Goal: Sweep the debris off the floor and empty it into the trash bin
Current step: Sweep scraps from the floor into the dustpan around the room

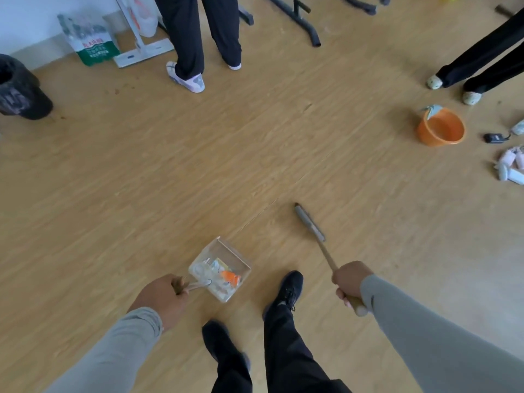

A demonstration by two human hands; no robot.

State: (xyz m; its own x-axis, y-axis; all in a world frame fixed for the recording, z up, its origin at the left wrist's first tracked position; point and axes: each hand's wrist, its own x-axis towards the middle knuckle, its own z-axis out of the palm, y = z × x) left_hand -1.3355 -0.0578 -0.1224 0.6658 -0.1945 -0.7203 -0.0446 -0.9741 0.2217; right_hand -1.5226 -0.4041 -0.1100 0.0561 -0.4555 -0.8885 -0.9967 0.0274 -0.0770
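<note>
Item: clear plastic box-shaped dustpan (224,266), held just above the wooden plank floor (198,165), loaded with white scraps and one orange piece (231,277). Left hand (163,297): grip curled round the dustpan's thin handle. Right hand (350,280): grip wrapped round the wooden-handled grey broom (310,225), head angled forward over the floor. Status, judged: sweeping largely done; emptying outstanding. Black-lined round trash bin (19,89) stands well apart, far left. Pale litter (510,165) at right edge possibly uncollected.
</note>
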